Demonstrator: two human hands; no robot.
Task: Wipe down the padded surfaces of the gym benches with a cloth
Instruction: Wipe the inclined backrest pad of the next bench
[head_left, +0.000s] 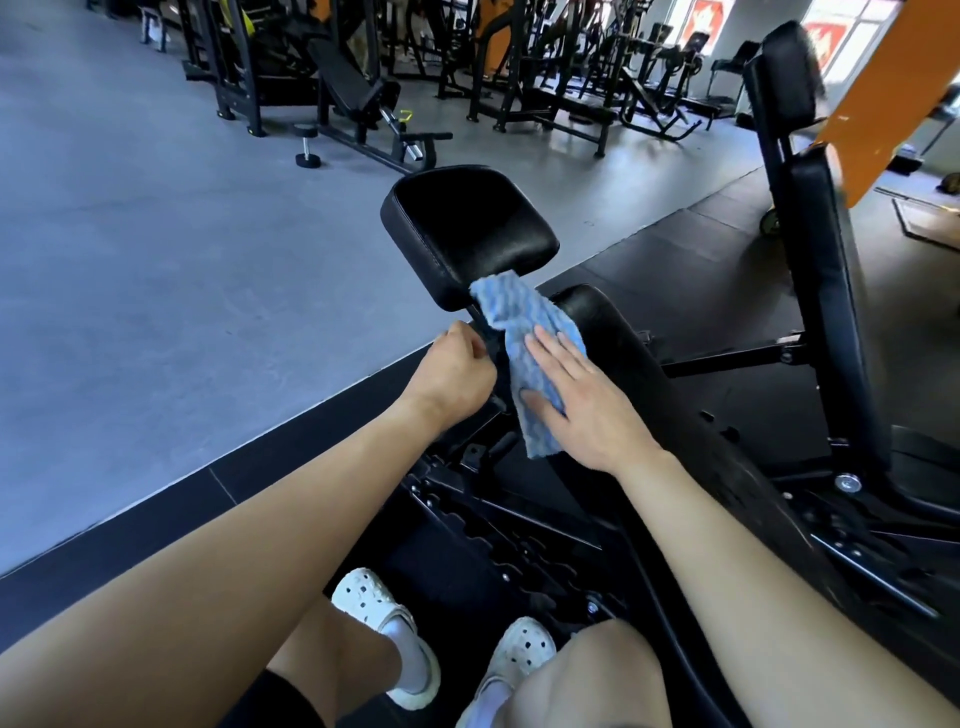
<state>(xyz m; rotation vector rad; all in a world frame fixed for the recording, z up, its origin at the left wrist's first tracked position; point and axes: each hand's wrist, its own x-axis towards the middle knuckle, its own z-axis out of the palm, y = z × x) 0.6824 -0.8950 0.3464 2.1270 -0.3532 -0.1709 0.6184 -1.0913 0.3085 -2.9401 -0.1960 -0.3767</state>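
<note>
Although the grey floor (156, 260) and the many machines behind it take most of the view, the work is done at the black bench close to the person. Its long back pad (623, 353) is sloped from the middle down to the right, and the smaller seat pad (467, 228) is set just beyond its upper end. The blue cloth (519, 317) is laid on the upper left part of the back pad, with one corner touching the near edge of the seat pad. It is pressed flat by the right hand (582, 410), whose fingers are held straight and slightly apart on top of it. The left hand (452, 374) is placed just beside it, the fingers curled, as it seems, round a black bar (480, 327) under the seat pad. The cloth is judged to be light, soft and limp, so it may bunch or slide on the smooth padding. It is best held under a flat palm near its middle, with the loose lower end gathered in.
</note>
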